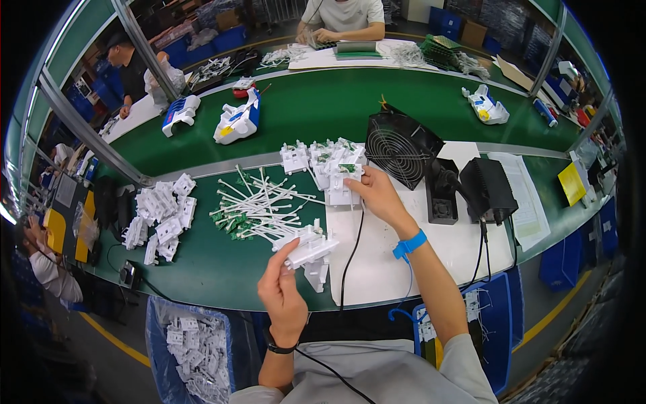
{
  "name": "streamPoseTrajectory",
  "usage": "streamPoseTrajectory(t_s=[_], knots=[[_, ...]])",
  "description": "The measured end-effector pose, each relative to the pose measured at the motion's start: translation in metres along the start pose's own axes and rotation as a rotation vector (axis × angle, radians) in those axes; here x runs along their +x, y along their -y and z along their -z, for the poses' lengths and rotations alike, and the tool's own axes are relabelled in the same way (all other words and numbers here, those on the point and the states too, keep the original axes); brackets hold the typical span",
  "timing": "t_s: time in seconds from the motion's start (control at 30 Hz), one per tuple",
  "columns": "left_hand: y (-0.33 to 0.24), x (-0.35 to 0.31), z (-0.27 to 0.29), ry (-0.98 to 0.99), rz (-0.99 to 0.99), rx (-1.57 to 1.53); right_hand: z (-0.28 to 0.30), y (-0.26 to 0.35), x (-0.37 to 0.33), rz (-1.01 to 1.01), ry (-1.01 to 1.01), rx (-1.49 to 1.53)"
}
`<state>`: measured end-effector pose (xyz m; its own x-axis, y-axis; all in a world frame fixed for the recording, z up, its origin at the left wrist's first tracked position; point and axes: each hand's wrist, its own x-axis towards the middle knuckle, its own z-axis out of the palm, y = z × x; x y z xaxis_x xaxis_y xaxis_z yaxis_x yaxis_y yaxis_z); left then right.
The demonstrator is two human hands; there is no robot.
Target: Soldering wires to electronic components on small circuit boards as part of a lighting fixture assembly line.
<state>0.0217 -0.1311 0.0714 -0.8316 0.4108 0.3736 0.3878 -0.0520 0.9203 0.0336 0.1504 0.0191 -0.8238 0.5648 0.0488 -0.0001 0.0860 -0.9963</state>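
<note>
Between the thumb and fingers of my left hand (282,299) is a white plastic housing (312,248), held above the bench's front edge. Another white piece shows just below it; whether the two are joined I cannot tell. Farther off, my right hand (385,199) pinches a white plastic part (342,192) with a bit of green circuit board on it. That part lies against a heap of similar white parts (321,156). To the left of both hands spreads a tangle of white cables with small green boards (259,202). A blue wrist strap (410,245) circles my right wrist.
A second pile of white parts (161,209) lies at left. A black fan (404,145) and a black box (488,190) stand at right, with cords trailing. Below the bench is a lined blue bin (156,337) of white parts. A green conveyor (323,104) runs beyond; a person sits across it.
</note>
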Motion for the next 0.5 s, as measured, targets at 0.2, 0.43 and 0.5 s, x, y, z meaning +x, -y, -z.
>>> streamPoseTrajectory(t_s=[0.2, 0.43, 0.5], knots=[[-0.016, 0.000, 0.017, -0.135, 0.038, -0.050, -0.005, 0.033, -0.014, 0.241, -0.008, -0.107], [-0.001, 0.014, 0.019, -0.166, 0.055, -0.185, 0.010, 0.055, -0.022, 0.258, -0.016, -0.292], [0.002, 0.017, 0.018, -0.158, 0.060, -0.196, 0.013, 0.057, -0.022, 0.250, -0.010, -0.356]])
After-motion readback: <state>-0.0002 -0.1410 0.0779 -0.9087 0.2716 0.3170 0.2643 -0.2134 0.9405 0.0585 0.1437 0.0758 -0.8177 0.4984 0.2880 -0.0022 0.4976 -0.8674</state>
